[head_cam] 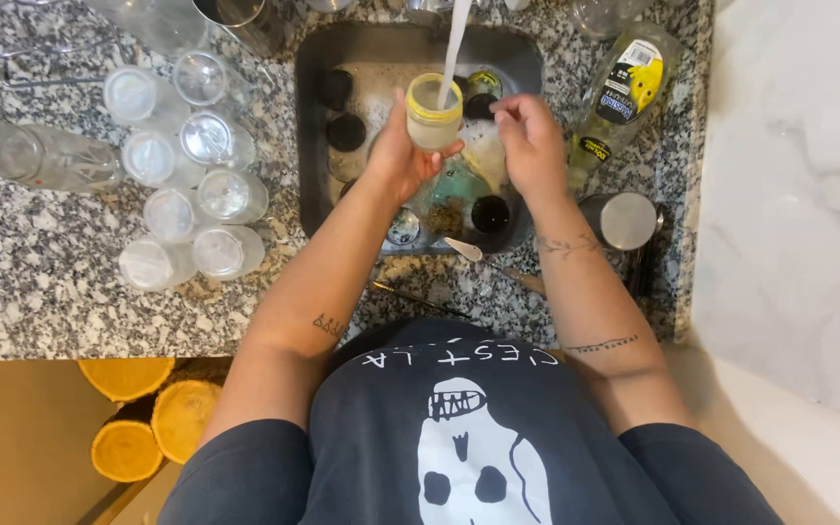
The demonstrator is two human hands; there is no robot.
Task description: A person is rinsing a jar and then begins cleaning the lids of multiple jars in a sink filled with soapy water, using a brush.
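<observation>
My left hand [398, 156] grips a small frosted glass jar [433, 124] with a yellowish rim, held upright over the sink [315, 117]. A stream of tap water [455, 44] runs into the jar's mouth. My right hand [529, 136] hovers just right of the jar, fingers curled, with nothing clearly visible in it. Below both hands the sink holds soapy water, several dark round lids [346, 131] and a greenish sponge [459, 183].
Several clear glass jars [208, 136] lie grouped on the granite counter [70, 282] left of the sink. A dish soap bottle [624, 92] lies at the right, a metal cup [626, 221] below it. A knife [498, 267] rests on the sink's near edge.
</observation>
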